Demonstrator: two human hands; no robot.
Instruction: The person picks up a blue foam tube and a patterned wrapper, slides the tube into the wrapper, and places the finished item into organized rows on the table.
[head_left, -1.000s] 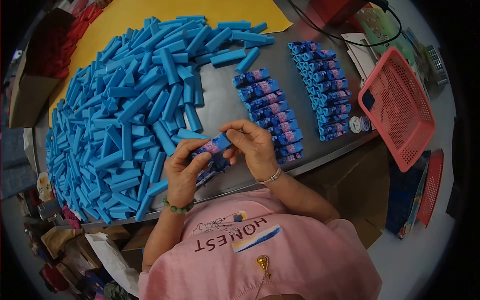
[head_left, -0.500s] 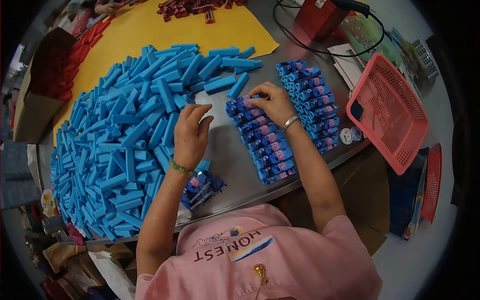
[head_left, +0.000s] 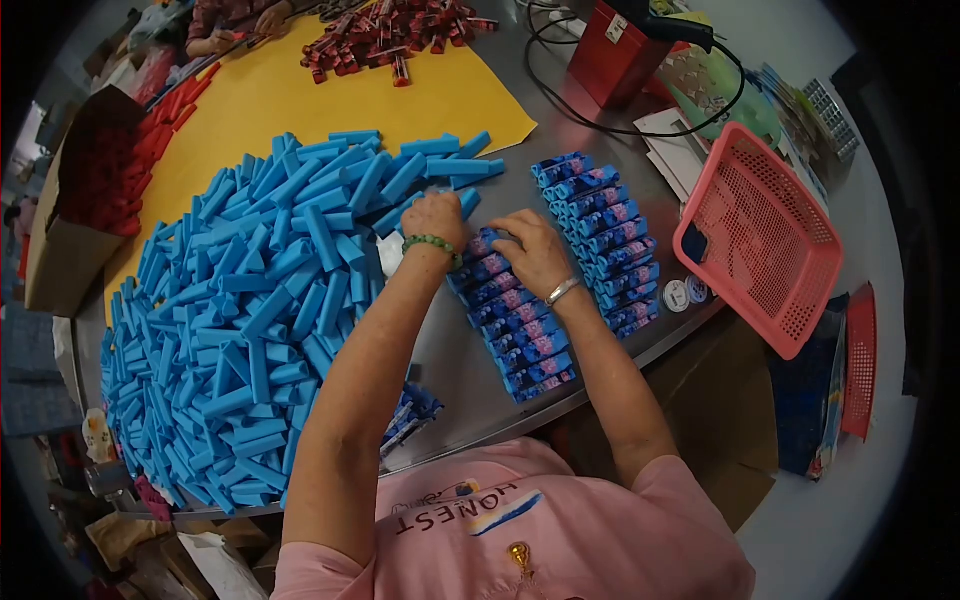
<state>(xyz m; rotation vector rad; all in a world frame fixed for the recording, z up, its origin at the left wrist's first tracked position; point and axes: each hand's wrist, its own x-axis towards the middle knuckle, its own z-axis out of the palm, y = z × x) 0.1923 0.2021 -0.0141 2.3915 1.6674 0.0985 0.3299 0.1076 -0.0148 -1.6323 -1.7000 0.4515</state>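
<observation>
My left hand [head_left: 435,220], with a green bead bracelet, is closed with its fingers curled down at the right edge of a big heap of plain blue sticks [head_left: 265,310]. What its fingers hold, if anything, is hidden. A loose blue stick [head_left: 468,204] lies just beyond it. My right hand [head_left: 537,252], with a metal bangle, is closed over the far end of a row of blue sticks in printed wrappers [head_left: 517,328], its fingers on the end wrapped stick [head_left: 482,240]. Further right stands a stacked block of similar wrapped sticks [head_left: 605,230].
Flat printed wrappers [head_left: 410,415] lie at the near table edge. A pink basket [head_left: 765,240] and round tins [head_left: 677,295] are on the right. Behind stands a red box [head_left: 620,55] with a black cable. Red pieces lie on a yellow sheet [head_left: 440,105]; another person's hands [head_left: 270,20] are far left.
My left hand has moved forward and right, from beside the heap to near the row's far end, and its fingers have curled. My right hand stays at the row's end. The view has shifted slightly.
</observation>
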